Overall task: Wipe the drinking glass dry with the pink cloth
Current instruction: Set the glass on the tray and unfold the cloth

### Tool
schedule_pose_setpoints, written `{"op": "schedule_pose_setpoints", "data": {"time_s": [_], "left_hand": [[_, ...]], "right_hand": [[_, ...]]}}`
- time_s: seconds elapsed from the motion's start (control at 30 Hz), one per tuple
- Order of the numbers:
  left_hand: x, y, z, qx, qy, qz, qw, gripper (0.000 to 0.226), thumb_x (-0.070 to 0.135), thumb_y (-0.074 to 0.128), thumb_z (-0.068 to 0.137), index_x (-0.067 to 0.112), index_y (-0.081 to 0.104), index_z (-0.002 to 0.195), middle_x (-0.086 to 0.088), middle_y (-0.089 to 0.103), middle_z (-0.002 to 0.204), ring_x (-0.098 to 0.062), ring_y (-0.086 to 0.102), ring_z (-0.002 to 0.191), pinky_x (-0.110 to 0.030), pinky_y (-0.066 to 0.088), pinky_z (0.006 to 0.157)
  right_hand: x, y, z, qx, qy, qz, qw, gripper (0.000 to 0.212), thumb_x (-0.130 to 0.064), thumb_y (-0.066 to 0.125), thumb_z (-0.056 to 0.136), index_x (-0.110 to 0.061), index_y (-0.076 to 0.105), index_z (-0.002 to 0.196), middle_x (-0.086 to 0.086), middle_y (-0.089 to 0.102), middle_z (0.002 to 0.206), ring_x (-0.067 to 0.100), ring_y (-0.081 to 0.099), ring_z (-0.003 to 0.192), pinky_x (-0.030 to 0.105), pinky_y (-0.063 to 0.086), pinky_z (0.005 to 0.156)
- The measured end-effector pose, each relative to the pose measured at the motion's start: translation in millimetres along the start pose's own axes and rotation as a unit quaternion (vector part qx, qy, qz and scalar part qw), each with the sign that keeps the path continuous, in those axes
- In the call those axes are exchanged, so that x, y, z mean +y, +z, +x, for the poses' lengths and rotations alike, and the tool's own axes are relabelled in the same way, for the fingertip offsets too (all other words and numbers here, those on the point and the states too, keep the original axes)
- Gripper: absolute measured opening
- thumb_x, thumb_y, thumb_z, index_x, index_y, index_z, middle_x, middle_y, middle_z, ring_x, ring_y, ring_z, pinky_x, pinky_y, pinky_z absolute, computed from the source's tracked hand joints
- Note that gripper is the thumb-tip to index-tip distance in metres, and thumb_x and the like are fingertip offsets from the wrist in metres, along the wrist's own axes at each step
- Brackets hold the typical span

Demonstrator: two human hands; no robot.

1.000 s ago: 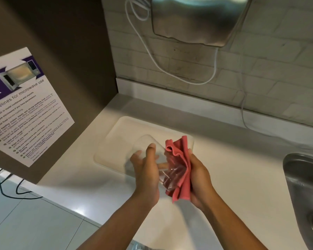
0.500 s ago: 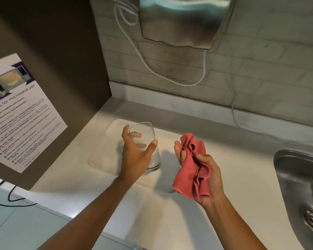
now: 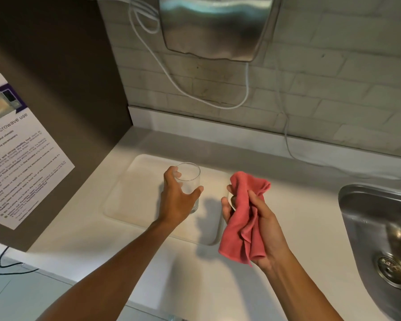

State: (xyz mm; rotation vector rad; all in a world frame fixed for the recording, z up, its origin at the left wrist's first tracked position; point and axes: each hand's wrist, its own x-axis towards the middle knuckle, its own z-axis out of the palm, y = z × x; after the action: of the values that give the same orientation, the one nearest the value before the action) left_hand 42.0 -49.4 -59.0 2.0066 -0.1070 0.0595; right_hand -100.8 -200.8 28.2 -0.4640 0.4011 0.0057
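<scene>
Landmark: white tray (image 3: 134,195), lying flat on the tabletop (image 3: 287,200).

Item 1. Drinking glass (image 3: 188,184): clear, upright, mouth up, on the right half of the tray. Whether its base rests on the tray or is just above it cannot be told.

Item 2. Left hand (image 3: 177,200): at the glass, over the tray's right half. Fingers (image 3: 169,174) curled round the far-left wall, thumb on the near-right wall; a loose wrap around the glass.

Item 3. Pink cloth (image 3: 243,218): bunched, hanging just right of the tray's right edge, apart from the glass.

Item 4. Right hand (image 3: 259,225): just right of the tray, fingers closed on the cloth, thumb pressing it into the palm.

Item 5. Sink (image 3: 368,218): steel, well right of the tray.

Risk, as a judgement: the glass may be wet, so a loose hold could let it slip and tip on the tray. Cloth hanging free may snag the rim on approach and knock the glass over.
</scene>
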Motion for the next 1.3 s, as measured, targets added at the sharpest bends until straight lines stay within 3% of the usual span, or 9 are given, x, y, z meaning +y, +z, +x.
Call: {"op": "schedule_pose_setpoints", "data": {"time_s": [0.27, 0.53, 0.6, 0.67, 0.8, 0.93, 1.03, 1.2, 1.3], "left_hand": [[-9.5, 7.6, -4.8, 0.009, -0.012, 0.012, 1.000, 0.093, 0.033, 0.099, 0.070, 0.016, 0.040, 0.140, -0.005, 0.058, 0.134, -0.025, 0.059, 0.114, -0.025, 0.046, 0.088], [1.1, -17.8, -17.2, -0.043, -0.028, 0.024, 0.998, 0.131, 0.040, 0.099, 0.068, 0.024, 0.013, 0.165, -0.006, 0.029, 0.163, -0.031, 0.041, 0.146, -0.046, 0.043, 0.117], [20.3, -36.7, -20.9, -0.017, 0.025, 0.027, 0.999, 0.119, 0.048, 0.091, 0.074, 0.024, 0.017, 0.165, -0.006, 0.028, 0.164, -0.029, 0.037, 0.148, -0.055, 0.040, 0.121], [48.9, -55.2, -29.5, -0.011, 0.103, -0.003, 0.995, 0.098, 0.055, 0.077, 0.080, 0.033, 0.026, 0.161, -0.001, 0.034, 0.157, -0.016, 0.042, 0.140, -0.037, 0.043, 0.115], [112.9, -77.7, -47.2, -0.249, 0.153, -0.013, 0.956, 0.050, 0.062, 0.060, 0.090, 0.064, 0.044, 0.138, 0.020, 0.047, 0.134, 0.000, 0.052, 0.124, -0.015, 0.049, 0.092], [137.3, -77.8, -49.6, -0.323, 0.124, -0.022, 0.938, 0.020, 0.029, 0.074, 0.098, 0.035, 0.070, 0.116, 0.010, 0.065, 0.117, -0.014, 0.068, 0.100, -0.031, 0.059, 0.086], [141.9, -80.3, -46.6, -0.328, 0.075, -0.045, 0.941, 0.016, 0.011, 0.077, 0.096, 0.023, 0.072, 0.104, 0.001, 0.073, 0.108, -0.018, 0.075, 0.098, -0.037, 0.063, 0.089], [145.7, -79.7, -39.5, -0.354, 0.051, -0.010, 0.934, 0.023, 0.005, 0.079, 0.092, 0.020, 0.073, 0.108, 0.003, 0.074, 0.083, -0.015, 0.070, 0.067, -0.026, 0.058, 0.067], [148.3, -73.8, -37.2, -0.358, 0.071, 0.076, 0.928, 0.018, 0.011, 0.078, 0.091, 0.026, 0.074, 0.101, 0.011, 0.068, 0.068, -0.005, 0.055, 0.057, -0.023, 0.049, 0.061]], "right_hand": [[-3.0, -9.8, 0.3, -0.019, 0.026, -0.091, 0.995, 0.052, -0.039, 0.056, 0.089, -0.009, 0.067, 0.130, 0.013, 0.071, 0.089, 0.025, 0.070, 0.069, 0.035, 0.058, 0.066], [-9.1, -11.1, -2.3, 0.009, 0.040, -0.161, 0.986, 0.050, -0.042, 0.073, 0.056, -0.005, 0.081, 0.088, 0.021, 0.073, 0.084, 0.032, 0.071, 0.068, 0.039, 0.059, 0.064], [-12.0, -10.4, -4.0, 0.019, 0.045, -0.181, 0.982, 0.055, -0.042, 0.075, 0.051, -0.003, 0.079, 0.090, 0.023, 0.072, 0.084, 0.033, 0.071, 0.068, 0.039, 0.059, 0.064], [-13.9, -10.1, -5.3, 0.030, 0.049, -0.201, 0.978, 0.067, -0.041, 0.077, 0.048, 0.000, 0.073, 0.101, 0.024, 0.070, 0.087, 0.035, 0.069, 0.069, 0.040, 0.057, 0.065], [-13.6, -8.2, -6.8, 0.017, 0.045, -0.230, 0.972, 0.058, -0.036, 0.068, 0.064, -0.001, 0.067, 0.110, 0.024, 0.071, 0.089, 0.033, 0.069, 0.072, 0.039, 0.057, 0.063], [-14.1, -5.8, -6.5, -0.022, 0.010, -0.280, 0.960, 0.044, -0.038, 0.064, 0.067, -0.007, 0.077, 0.096, 0.024, 0.070, 0.095, 0.035, 0.065, 0.080, 0.043, 0.054, 0.070], [-16.9, -2.5, -8.1, -0.029, -0.060, -0.383, 0.921, 0.029, -0.037, 0.058, 0.069, -0.015, 0.070, 0.083, 0.017, 0.062, 0.085, 0.034, 0.053, 0.080, 0.044, 0.044, 0.073], [-30.8, -0.4, -18.0, -0.055, -0.219, -0.552, 0.803, 0.051, -0.026, 0.060, 0.090, -0.048, 0.050, 0.135, -0.007, 0.068, 0.106, 0.011, 0.069, 0.083, 0.020, 0.054, 0.072], [-42.4, 0.9, -23.7, -0.062, -0.254, -0.608, 0.750, 0.041, -0.023, 0.063, 0.099, -0.049, 0.056, 0.130, -0.004, 0.067, 0.109, 0.014, 0.069, 0.071, 0.023, 0.055, 0.062]]}}
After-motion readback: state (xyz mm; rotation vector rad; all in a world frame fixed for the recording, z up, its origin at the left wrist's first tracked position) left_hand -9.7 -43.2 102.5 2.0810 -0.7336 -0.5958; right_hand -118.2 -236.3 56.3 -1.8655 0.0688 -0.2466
